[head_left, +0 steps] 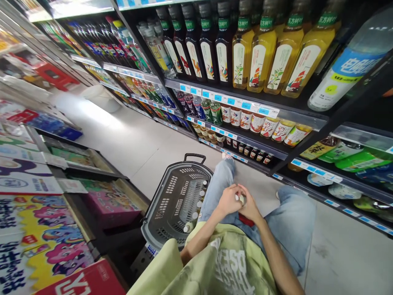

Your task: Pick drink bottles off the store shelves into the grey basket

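The left hand point(227, 199) and the right hand point(249, 209) meet between the knees, fingers curled together around a small bottle point(242, 200); its pale cap shows, while most of its body is covered by the fingers. How firmly each hand grips cannot be told.

To the left, a grey basket point(167, 196) stands on the floor point(147, 149), its handle point(195, 155) at the far end. A row of bottles with light caps point(189, 226) lines its right side, partly hidden by the left leg point(211, 190) in jeans; the green shirt point(211, 262) covers part of its near end. Beyond the knees, a drink shelf point(303, 116) closes off the far and right side, with dark tea bottles point(209, 49) and yellow tea bottles point(258, 57) on its upper level, cans and small jars lower down. A large bottle point(340, 73) at the right is cut off by the frame edge.

On the near left, boxes with cartoon ponies point(58, 237) crowd close to the basket, beside a red box point(89, 280), also cut off. Far left, a red stool point(55, 76) is blurred.
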`<state>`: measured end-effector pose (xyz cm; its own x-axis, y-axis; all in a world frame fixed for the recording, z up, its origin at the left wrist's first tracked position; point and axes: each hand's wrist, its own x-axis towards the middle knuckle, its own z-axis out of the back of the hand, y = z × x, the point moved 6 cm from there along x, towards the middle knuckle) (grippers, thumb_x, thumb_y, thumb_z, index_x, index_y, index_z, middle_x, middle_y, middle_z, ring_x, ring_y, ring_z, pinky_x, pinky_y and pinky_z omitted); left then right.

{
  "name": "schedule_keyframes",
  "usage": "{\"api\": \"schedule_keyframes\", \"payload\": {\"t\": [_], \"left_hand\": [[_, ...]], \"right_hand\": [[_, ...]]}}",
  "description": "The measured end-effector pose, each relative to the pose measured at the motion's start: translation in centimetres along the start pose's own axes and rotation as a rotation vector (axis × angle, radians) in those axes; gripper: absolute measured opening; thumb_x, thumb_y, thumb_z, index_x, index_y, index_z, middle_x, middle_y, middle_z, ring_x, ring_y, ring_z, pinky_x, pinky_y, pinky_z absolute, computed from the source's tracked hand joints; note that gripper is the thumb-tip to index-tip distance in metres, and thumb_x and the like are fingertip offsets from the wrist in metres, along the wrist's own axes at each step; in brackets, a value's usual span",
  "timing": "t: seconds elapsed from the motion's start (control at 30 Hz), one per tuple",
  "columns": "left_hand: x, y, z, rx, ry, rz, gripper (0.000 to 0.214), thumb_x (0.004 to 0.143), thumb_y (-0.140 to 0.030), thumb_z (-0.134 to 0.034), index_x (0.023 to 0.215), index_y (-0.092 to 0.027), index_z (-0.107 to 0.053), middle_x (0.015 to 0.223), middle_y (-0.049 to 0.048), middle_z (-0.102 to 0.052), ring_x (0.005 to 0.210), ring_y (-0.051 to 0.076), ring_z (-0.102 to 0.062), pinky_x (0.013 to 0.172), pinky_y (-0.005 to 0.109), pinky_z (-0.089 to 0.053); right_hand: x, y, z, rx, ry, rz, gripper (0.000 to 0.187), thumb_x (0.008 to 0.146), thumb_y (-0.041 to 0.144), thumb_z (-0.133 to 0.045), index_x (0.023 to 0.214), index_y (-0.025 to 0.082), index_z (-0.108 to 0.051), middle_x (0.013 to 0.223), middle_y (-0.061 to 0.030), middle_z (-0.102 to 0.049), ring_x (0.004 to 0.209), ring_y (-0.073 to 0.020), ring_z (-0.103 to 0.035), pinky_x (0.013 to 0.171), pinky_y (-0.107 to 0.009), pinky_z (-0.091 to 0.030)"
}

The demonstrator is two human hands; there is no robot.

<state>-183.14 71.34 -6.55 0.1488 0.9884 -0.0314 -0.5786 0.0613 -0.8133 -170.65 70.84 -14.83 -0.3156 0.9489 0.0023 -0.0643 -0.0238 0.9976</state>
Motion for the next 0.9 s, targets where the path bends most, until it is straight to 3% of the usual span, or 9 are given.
{"api": "schedule_keyframes", "payload": {"t": [0.07, 0.13, 0.27, 0.33, 0.5, 0.6, 0.73, 0.8, 0.9], "left_hand": [[-0.5, -0.5, 2.7, 0.026, -0.067, 0.069, 0.023, 0.055, -0.008, -0.058, 0.068, -0.022, -0.045, 0.075, -0.0018, -0.052, 0.069, 0.015, -0.047, 0.067, 0.03, -0.035], [-1.0, -0.9, 5.8, 0.035, -0.152, 0.12, 0.021, 0.054, -0.01, -0.057, 0.067, -0.022, -0.045, 0.073, -0.0025, -0.051, 0.068, 0.014, -0.047, 0.067, 0.029, -0.033], [-1.9, -1.1, 12.5, 0.008, -0.354, 0.178, 0.015, 0.052, -0.018, -0.055, 0.064, -0.022, -0.047, 0.069, -0.003, -0.049, 0.068, 0.015, -0.045, 0.066, 0.028, -0.035], [-2.1, -0.6, 15.8, 0.007, -0.456, 0.215, 0.013, 0.052, -0.021, -0.055, 0.064, -0.022, -0.049, 0.068, -0.0029, -0.049, 0.068, 0.016, -0.044, 0.066, 0.028, -0.036], [-2.2, 2.3, 21.6, 0.057, -0.651, 0.323, 0.014, 0.052, -0.026, -0.053, 0.065, -0.023, -0.046, 0.066, -0.0028, -0.047, 0.068, 0.016, -0.041, 0.064, 0.028, -0.034], [-3.2, 5.1, 23.0, 0.099, -0.693, 0.36, 0.013, 0.054, -0.026, -0.052, 0.064, -0.023, -0.043, 0.064, -0.0031, -0.044, 0.068, 0.015, -0.04, 0.065, 0.028, -0.033], [-5.7, 10.0, 23.3, 0.18, -0.736, 0.457, 0.015, 0.063, -0.023, -0.052, 0.065, -0.023, -0.037, 0.063, -0.0035, -0.037, 0.065, 0.015, -0.037, 0.063, 0.029, -0.031], [-6.6, 12.5, 22.6, 0.279, -0.702, 0.485, 0.016, 0.065, -0.021, -0.054, 0.066, -0.024, -0.037, 0.065, -0.0027, -0.042, 0.067, 0.016, -0.042, 0.066, 0.029, -0.033], [-7.3, 16.7, 20.4, 0.504, -0.542, 0.517, 0.014, 0.07, -0.017, -0.057, 0.069, -0.023, -0.044, 0.076, 0.002, -0.057, 0.077, 0.019, -0.055, 0.074, 0.03, -0.039]], "right_hand": [[0.2, -0.1, 0.2, -0.156, 0.112, 0.026, 0.087, 0.07, 0.028, -0.091, 0.15, 0.027, -0.058, 0.14, -0.0095, -0.073, 0.127, -0.0292, -0.07, 0.113, -0.043, -0.054], [0.4, -1.2, 1.0, -0.399, 0.213, -0.054, 0.073, 0.078, 0.032, -0.088, 0.146, 0.026, -0.061, 0.142, -0.011, -0.071, 0.133, -0.0301, -0.067, 0.116, -0.044, -0.05], [-0.3, -5.2, 3.6, -0.845, 0.436, -0.475, 0.053, 0.095, 0.033, -0.074, 0.145, 0.019, -0.063, 0.134, -0.0186, -0.076, 0.127, -0.0334, -0.072, 0.105, -0.041, -0.054], [-0.8, -6.2, 4.1, -0.911, 0.504, -0.566, 0.051, 0.097, 0.033, -0.072, 0.145, 0.017, -0.064, 0.132, -0.0202, -0.077, 0.125, -0.0345, -0.074, 0.101, -0.04, -0.055], [-0.5, -5.8, 3.2, -0.8, 0.454, -0.453, 0.049, 0.107, 0.041, -0.058, 0.152, 0.021, -0.057, 0.137, -0.0136, -0.076, 0.121, -0.0257, -0.075, 0.1, -0.032, -0.053], [-0.4, -5.7, 3.1, -0.79, 0.439, -0.436, 0.048, 0.107, 0.04, -0.057, 0.151, 0.02, -0.057, 0.136, -0.0133, -0.076, 0.117, -0.0256, -0.076, 0.099, -0.032, -0.053], [-0.9, -6.5, 3.6, -0.888, 0.486, -0.482, 0.048, 0.106, 0.038, -0.058, 0.15, 0.02, -0.059, 0.132, -0.0152, -0.078, 0.122, -0.0287, -0.075, 0.099, -0.034, -0.053], [-1.1, -6.9, 3.6, -0.907, 0.505, -0.492, 0.048, 0.106, 0.039, -0.057, 0.15, 0.021, -0.059, 0.13, -0.0149, -0.079, 0.121, -0.0288, -0.075, 0.097, -0.034, -0.053], [-1.4, -7.4, 3.5, -0.895, 0.521, -0.487, 0.048, 0.107, 0.04, -0.055, 0.151, 0.019, -0.058, 0.129, -0.0147, -0.079, 0.119, -0.0284, -0.075, 0.097, -0.034, -0.053]]}}
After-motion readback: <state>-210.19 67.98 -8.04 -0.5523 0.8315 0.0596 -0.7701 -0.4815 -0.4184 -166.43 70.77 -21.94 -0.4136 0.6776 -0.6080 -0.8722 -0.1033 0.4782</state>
